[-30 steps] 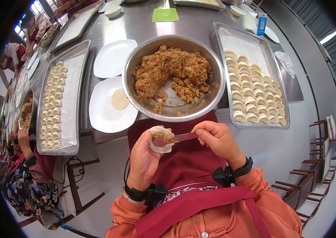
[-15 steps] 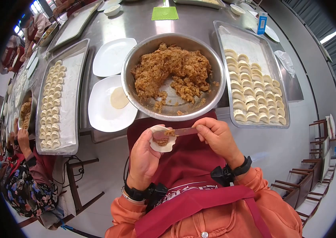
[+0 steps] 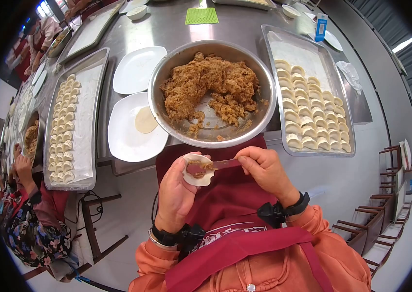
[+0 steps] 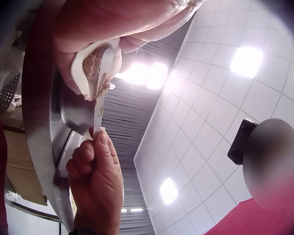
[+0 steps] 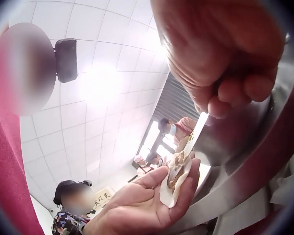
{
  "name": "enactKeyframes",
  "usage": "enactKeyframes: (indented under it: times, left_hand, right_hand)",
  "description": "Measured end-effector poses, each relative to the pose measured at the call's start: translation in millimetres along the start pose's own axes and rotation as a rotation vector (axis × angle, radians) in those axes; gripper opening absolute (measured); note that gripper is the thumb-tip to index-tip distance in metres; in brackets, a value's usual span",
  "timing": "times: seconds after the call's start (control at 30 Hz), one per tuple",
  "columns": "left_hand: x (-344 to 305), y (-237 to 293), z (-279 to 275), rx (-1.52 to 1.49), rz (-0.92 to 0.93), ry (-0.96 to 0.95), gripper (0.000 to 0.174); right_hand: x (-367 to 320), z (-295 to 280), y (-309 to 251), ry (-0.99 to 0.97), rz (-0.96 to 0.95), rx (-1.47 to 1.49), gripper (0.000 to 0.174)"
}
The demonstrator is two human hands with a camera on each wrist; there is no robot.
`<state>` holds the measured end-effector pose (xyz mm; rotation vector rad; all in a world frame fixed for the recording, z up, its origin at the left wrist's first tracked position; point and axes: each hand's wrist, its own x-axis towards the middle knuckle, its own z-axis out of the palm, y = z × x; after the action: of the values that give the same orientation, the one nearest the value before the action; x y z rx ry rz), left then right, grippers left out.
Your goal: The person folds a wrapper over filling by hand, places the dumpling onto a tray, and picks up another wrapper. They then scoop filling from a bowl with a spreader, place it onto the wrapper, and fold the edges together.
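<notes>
In front of the apron my left hand [image 3: 174,197] holds a round dumpling wrapper [image 3: 201,182], cupped between thumb and fingers, with a smear of meat filling in it. My right hand [image 3: 266,170] pinches the end of a flat, narrow spreader [image 3: 228,164]. The blade's far end lies inside the wrapper, against the filling; the left wrist view shows filling [image 4: 92,66] beside the blade and more stuck along its edge. Just beyond the hands stands a large steel bowl [image 3: 212,145] of brown minced filling [image 3: 206,80].
Two white plates [image 3: 135,73] stand left of the bowl, the nearer bearing one flat wrapper [image 3: 146,120]. Trays with rows of dumplings flank them, a left tray [image 3: 86,183] and a right tray [image 3: 318,154]. A green mat [image 3: 202,16] lies farther back. Another person's hand [image 3: 25,170] is at far left.
The spreader lifted to the wrapper's upper right edge half a second ago and is now back down inside the wrapper. The left hand keeps holding the wrapper. The person at left moved a hand.
</notes>
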<state>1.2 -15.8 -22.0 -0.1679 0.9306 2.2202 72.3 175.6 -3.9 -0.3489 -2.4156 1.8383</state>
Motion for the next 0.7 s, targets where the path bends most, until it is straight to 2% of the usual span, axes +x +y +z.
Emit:
enactKeyframes:
  times: [0.17,0.33,0.57,0.63,0.7]
  left_hand:
    - [-1,2,2,-0.013,-0.015,0.003,0.034]
    - [0,2,2,-0.024,-0.01,-0.008,0.034]
    - [1,0,-2,-0.057,-0.02,0.019,0.034]
    - [2,0,-3,-0.06,-0.029,0.019,0.033]
    - [2,-2,-3,-0.07,-0.03,0.041,0.033]
  right_hand:
    - [-3,-7,-7,-0.009,-0.051,-0.036,0.011]
    - [-2,-13,-8,0.077,-0.136,-0.033,0.01]
    - [1,-20,-7,0.159,-0.125,-0.051,0.01]
    - [4,-21,-1,0.213,-0.291,-0.207,0.009]
    - [3,-21,-4,0.213,-0.278,-0.209,0.009]
